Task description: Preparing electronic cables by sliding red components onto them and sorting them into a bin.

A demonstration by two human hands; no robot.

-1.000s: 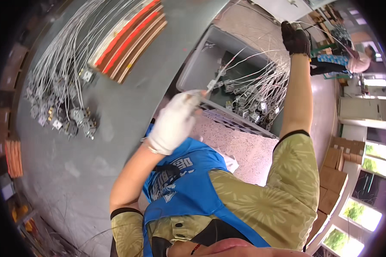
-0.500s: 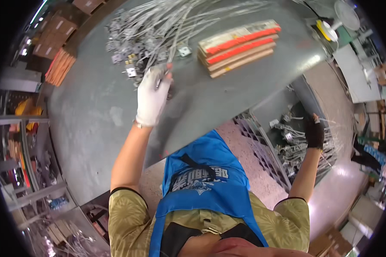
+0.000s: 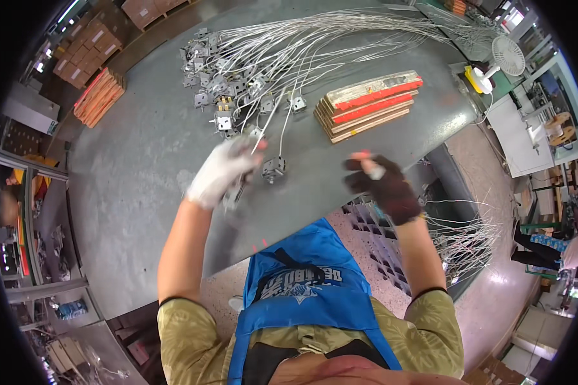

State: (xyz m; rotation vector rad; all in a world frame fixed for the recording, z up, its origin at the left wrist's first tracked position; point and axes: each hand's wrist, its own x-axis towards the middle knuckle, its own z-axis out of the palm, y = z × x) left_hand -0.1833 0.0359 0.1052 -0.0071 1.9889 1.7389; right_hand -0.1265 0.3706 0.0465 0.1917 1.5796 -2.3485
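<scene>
My left hand (image 3: pixel 221 170), in a white glove, is closed over the near side of the pile. Under its palm hangs a blurred small metal unit (image 3: pixel 234 194), and a pale lead (image 3: pixel 268 127) rises from its fingers. Just right of it, another boxy metal unit (image 3: pixel 274 169) with a thin wire lies on the table. Over the table's near edge, my right hand (image 3: pixel 388 189) wears a dark glove with bare fingertips; its fingers look apart and hold nothing I can see. A pile of such metal units (image 3: pixel 221 77) lies beyond my left hand, long white wires (image 3: pixel 340 29) trailing right.
Stacked wooden boards with red edges (image 3: pixel 369 102) stand right of the pile; a similar stack (image 3: pixel 99 96) is at far left. A bin of wired units (image 3: pixel 462 244) sits below the table's right edge. A white fan (image 3: pixel 507 56) stands at far right.
My right hand has come from the bin at the right to the table's near edge. My left hand stays by the pile, slightly lower, and the view has shifted.
</scene>
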